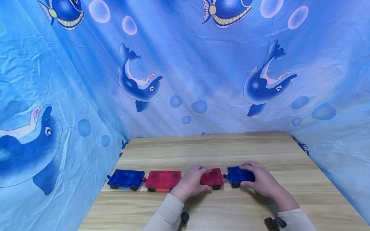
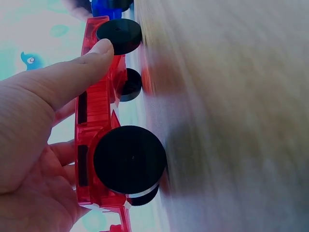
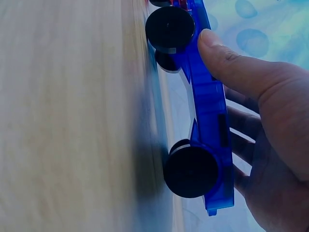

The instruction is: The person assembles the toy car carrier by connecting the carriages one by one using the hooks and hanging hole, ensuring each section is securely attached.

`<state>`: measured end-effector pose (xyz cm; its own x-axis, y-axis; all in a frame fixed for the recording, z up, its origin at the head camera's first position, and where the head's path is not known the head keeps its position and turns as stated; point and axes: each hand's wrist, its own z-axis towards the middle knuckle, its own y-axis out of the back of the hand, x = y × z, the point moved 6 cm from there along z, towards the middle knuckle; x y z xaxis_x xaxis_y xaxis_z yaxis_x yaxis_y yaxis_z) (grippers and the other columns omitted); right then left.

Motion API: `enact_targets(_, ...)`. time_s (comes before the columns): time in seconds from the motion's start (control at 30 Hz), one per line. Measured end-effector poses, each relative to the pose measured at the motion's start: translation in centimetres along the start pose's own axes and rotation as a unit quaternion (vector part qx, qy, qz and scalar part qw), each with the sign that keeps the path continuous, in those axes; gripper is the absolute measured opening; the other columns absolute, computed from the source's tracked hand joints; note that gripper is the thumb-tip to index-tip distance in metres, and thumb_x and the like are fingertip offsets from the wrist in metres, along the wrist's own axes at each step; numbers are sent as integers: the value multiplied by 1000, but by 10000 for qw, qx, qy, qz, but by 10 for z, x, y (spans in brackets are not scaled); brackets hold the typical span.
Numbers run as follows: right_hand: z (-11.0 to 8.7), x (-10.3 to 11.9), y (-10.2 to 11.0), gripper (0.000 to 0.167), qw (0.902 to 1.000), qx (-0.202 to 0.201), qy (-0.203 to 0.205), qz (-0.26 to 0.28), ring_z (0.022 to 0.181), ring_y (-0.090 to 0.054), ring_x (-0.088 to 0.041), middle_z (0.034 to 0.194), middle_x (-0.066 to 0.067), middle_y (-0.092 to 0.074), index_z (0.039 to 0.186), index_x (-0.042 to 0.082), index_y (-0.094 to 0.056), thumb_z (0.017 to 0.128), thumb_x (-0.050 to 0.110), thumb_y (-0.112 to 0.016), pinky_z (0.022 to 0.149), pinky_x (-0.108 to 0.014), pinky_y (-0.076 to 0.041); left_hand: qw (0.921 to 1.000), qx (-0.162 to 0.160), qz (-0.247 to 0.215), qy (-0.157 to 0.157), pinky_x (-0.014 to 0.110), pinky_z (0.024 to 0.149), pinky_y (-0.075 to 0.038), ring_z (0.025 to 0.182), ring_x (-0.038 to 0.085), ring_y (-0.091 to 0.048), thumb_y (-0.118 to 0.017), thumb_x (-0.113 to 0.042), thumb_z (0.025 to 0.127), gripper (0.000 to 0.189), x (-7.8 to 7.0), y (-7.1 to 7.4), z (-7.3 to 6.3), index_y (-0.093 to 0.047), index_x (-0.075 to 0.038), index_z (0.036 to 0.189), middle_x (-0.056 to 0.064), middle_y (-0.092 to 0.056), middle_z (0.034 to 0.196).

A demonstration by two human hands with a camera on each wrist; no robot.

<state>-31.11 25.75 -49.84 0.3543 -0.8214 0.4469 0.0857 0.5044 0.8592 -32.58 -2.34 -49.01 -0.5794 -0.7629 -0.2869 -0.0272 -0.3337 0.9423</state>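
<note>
My left hand (image 1: 190, 181) grips a translucent red toy train car (image 1: 213, 179) with black wheels. In the left wrist view, the thumb lies along the side of this car by a wheel (image 2: 119, 36), and the other fingers are behind it. My right hand (image 1: 262, 180) holds a matching blue train car (image 1: 237, 175) by its sides, thumb toward me. A small coupling (image 1: 225, 176) lies between these two cars, and their ends meet there. The right wrist view shows the blue car's wheels (image 3: 190, 171) at the wooden surface.
Left of my left hand stand another red car (image 1: 163, 179) and a blue car (image 1: 127, 178), end to end in the same row. My hand hides the red one's right end. Behind the wooden table (image 1: 208, 146) hangs a blue dolphin-print cloth (image 1: 188, 64), which also covers both sides.
</note>
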Motion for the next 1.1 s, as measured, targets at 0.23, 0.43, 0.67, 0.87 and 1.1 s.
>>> enact_targets(0.23,-1,-1,3,63,10000,55,-36,-65,135,-51,-44,140,-9,-61,136,18,-70,82,42,-90,104,-74,-38,9999,106,-83,-104,39,104,-53,128,20,-57,-91,-42,83,71,2,1,-4,-62,-26,146,-2,-61,137)
enact_targets(0.43,-2,-5,7,62,10000,-17,-9,-83,134,-51,-45,140,-12,-61,134,15,-70,82,41,-91,105,-73,-39,9997,61,17,-241,41,106,-51,129,22,-58,-92,-41,81,75,14,8,-10,-62,-24,147,-2,-62,140)
enact_targets(0.67,-4,-14,11,61,10000,0,-49,-63,135,-50,-46,141,-12,-61,133,16,-71,81,40,-91,104,-73,-39,9999,68,-91,-117,41,105,-51,123,18,-61,-92,-44,80,78,41,17,-23,-61,-24,148,-5,-63,137)
enact_targets(0.87,-7,-19,13,62,9999,19,-102,0,135,-49,-47,141,-13,-60,134,16,-71,81,40,-92,104,-73,-40,9992,136,-316,214,49,107,-49,131,24,-57,-91,-47,81,79,70,23,-37,-59,-26,150,-5,-61,142)
enact_targets(1.1,-9,-24,16,62,9998,29,-176,41,136,-47,-49,143,-16,-59,134,16,-70,80,39,-92,105,-74,-38,9968,17,-567,567,54,105,-50,130,29,-57,-94,-51,74,86,95,35,-53,-61,-24,148,-2,-62,142)
